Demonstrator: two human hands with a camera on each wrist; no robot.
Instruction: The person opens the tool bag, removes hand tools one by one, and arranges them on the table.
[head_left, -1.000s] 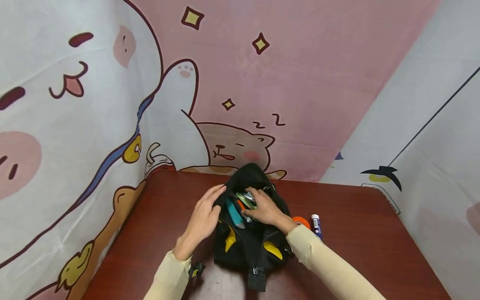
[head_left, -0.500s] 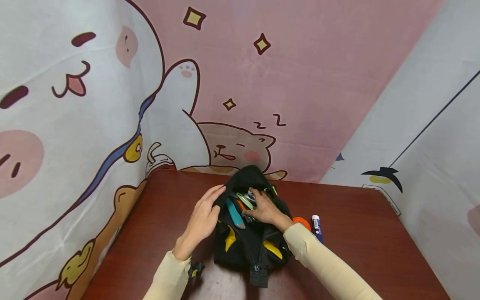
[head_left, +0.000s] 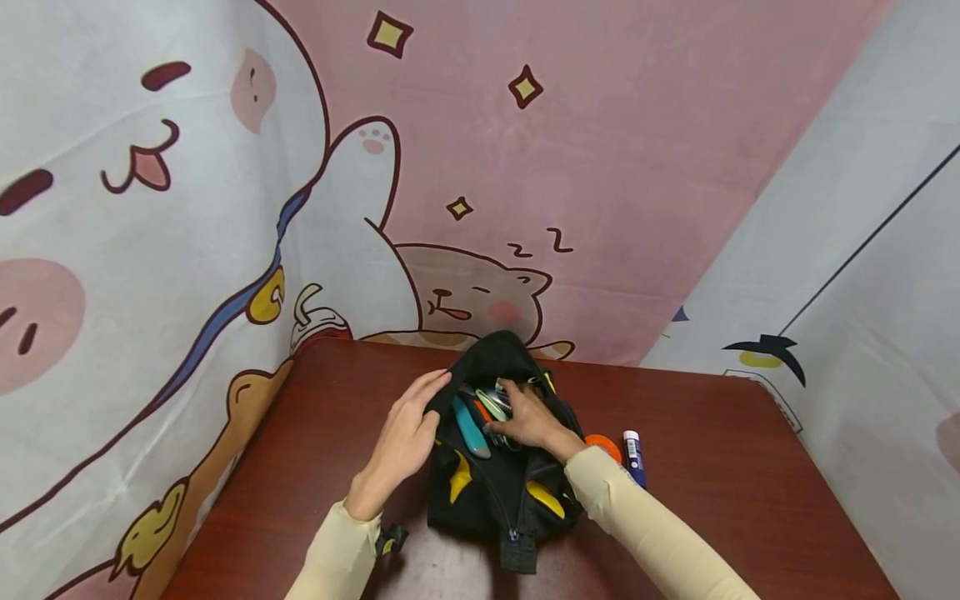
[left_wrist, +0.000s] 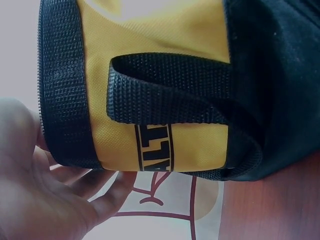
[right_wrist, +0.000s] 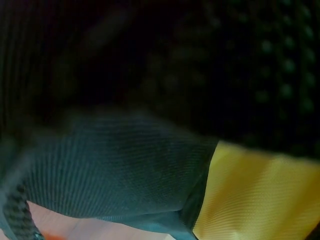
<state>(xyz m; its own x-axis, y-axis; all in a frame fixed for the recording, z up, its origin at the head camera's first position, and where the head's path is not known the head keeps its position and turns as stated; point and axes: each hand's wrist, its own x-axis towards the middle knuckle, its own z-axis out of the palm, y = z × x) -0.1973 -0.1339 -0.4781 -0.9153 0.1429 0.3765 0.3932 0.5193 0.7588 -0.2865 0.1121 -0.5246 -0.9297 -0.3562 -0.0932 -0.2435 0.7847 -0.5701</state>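
A black tool bag (head_left: 480,512) with yellow patches stands on the table, its zipped mouth gaping. My left hand (head_left: 408,429) grips the left edge of that mouth; in the left wrist view its fingers reach behind the yellow, strapped side of the bag. My right hand (head_left: 534,418) is inside the mouth, thumb and fingers bent down over the contents, and I cannot tell whether it holds any. A teal-handled tool (head_left: 470,429), something orange (head_left: 482,410) and a pale green tool (head_left: 491,406) show there. Dark fabric fills most of the right wrist view.
Right of the bag lie an orange round object (head_left: 603,447) and a blue tube with a white cap (head_left: 633,457). A small black and yellow item (head_left: 392,540) is by the left sleeve. A cartoon-printed cloth (head_left: 600,167) hangs behind the reddish-brown table (head_left: 720,483).
My right hand stays in the bag and shifts slightly; the pale green tool beside its thumb turns a little. The bag's front zipper end has moved slightly. My left hand keeps its place.
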